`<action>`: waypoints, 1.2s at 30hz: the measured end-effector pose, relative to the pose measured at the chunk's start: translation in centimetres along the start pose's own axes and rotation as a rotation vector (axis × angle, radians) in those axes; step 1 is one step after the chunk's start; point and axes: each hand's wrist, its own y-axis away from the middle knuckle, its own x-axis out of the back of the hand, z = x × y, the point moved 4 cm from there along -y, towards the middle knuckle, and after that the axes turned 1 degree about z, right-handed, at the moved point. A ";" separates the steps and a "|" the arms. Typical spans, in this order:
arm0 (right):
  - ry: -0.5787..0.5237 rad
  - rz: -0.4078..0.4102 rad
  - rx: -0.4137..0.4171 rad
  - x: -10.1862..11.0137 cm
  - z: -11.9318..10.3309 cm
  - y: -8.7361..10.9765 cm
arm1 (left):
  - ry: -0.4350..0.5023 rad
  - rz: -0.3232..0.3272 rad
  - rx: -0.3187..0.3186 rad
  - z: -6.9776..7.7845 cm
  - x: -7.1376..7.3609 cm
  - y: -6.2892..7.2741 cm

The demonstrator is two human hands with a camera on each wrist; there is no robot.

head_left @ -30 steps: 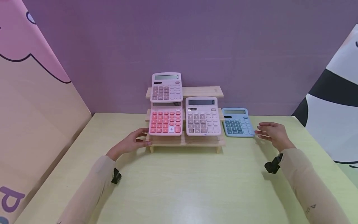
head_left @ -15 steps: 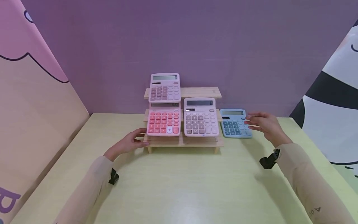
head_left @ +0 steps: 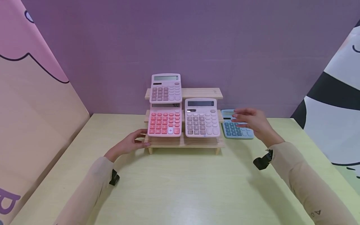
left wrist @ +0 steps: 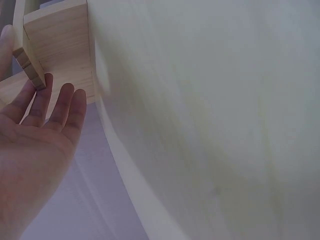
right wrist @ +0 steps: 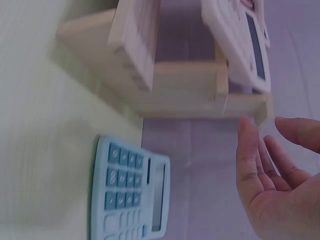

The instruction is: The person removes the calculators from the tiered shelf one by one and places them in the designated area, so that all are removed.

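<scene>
A stepped wooden rack (head_left: 202,92) stands at the back of the table. It bears a pale pink calculator (head_left: 166,88) on top, a red-keyed pink calculator (head_left: 165,122) and a grey-keyed pink one (head_left: 201,118) below. My left hand (head_left: 132,143) touches the rack's lower left corner (left wrist: 35,75) with straight fingers (left wrist: 60,107). A blue calculator (head_left: 234,129) lies flat on the table right of the rack. My right hand (head_left: 251,122) hovers open above that blue calculator (right wrist: 131,187), fingers (right wrist: 250,155) spread and holding nothing.
The yellow-green table (head_left: 182,187) runs toward me in front of the rack. A purple wall (head_left: 197,47) closes the back. A pink and tan panel (head_left: 31,103) stands at the left and a white and black one (head_left: 334,106) at the right.
My right hand has moved left from beside the blue calculator to above it. My left hand has stayed at the rack's corner.
</scene>
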 end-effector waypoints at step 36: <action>-0.221 -0.119 0.028 -11.4 -6.4 -2.3 | 0.010 0.005 0.004 -0.5 -0.1 -0.1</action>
